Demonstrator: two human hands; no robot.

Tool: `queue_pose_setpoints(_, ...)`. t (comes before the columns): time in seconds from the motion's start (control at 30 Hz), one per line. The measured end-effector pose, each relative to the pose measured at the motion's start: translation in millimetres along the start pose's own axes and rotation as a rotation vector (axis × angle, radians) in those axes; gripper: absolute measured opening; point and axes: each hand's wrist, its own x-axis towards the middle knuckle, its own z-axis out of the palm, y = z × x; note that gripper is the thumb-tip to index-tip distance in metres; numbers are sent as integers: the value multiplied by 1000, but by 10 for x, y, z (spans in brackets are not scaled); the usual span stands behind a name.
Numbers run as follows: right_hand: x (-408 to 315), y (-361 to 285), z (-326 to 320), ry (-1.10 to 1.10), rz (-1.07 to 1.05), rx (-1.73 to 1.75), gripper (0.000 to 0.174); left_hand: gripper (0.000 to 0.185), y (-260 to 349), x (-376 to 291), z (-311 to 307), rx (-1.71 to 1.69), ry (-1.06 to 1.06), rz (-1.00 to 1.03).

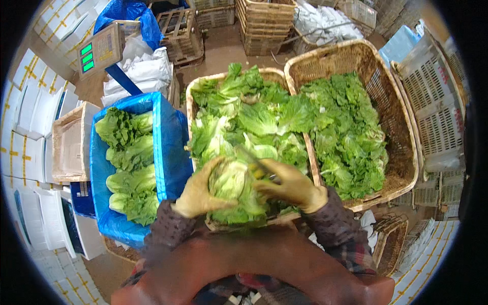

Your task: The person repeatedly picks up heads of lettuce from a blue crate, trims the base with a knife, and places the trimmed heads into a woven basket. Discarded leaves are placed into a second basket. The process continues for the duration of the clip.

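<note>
A pale green head of lettuce [230,180] rests in my gloved left hand [198,192], its base facing up. My gloved right hand [291,183] grips a knife [253,160] with what looks like a yellow handle; its blade is blurred and points up and left, just beyond the head. Both hands are over the near end of a middle plastic crate [197,81] heaped with loose lettuce leaves [263,118]. At my left, a crate lined with blue plastic [173,152] holds several lettuce heads [131,183] laid in a column.
A dirty plastic crate [396,110] with more lettuce [343,141] adjoins the middle one on the right. A scale display [100,51] on a blue post rises behind the lined crate. White foam boxes [30,152] line the left side. Stacked crates [265,28] stand at the back.
</note>
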Motion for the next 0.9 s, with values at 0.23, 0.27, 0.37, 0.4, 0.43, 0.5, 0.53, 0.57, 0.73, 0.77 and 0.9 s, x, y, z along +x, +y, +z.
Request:
queue_pose_setpoints(0.23, 38, 951, -214, -36, 68, 704, 79, 129, -73, 410, 435, -781, -106, -200)
queue_pose_setpoints(0.27, -28, 1061, -128, -165, 113, 921, 85, 128, -168, 381, 623, -720, -68, -217)
queue_pose_setpoints(0.37, -283, 1381, 179, -239, 111, 1324, 73, 82, -355, 482, 913, -567, -250, -160)
queue_pose_setpoints(0.4, -399, 1504, 236, -377, 175, 1539, 73, 73, -348, 549, 916, -580, -230, -253)
queue_pose_setpoints(0.43, -488, 1619, 312, -297, 240, 1558, 71, 74, -313, 623, 893, -426, -341, -222)
queue_pose_setpoints(0.5, -632, 1846, 366, -344, 276, 1611, 68, 74, -133, 819, 755, -314, -104, -407)
queue_pose_setpoints(0.53, -666, 1937, 365, -282, 181, 1545, 64, 78, -5, 901, 724, 269, 170, -423)
queue_pose_setpoints(0.57, -706, 1982, 370, -255, 74, 1493, 60, 76, 103, 954, 663, 632, 278, -281)
queue_pose_setpoints(0.73, -568, 1625, 124, 463, 62, 1092, 59, 89, 352, 771, 1059, -487, 20, -449)
queue_pose_setpoints(0.77, -533, 1464, 10, 330, 94, 1001, 60, 93, 282, 704, 1205, -169, -16, -427)
queue_pose_setpoints(0.9, -447, 974, -730, 453, 224, 287, 72, 72, -74, 560, 1099, -1213, 64, -425)
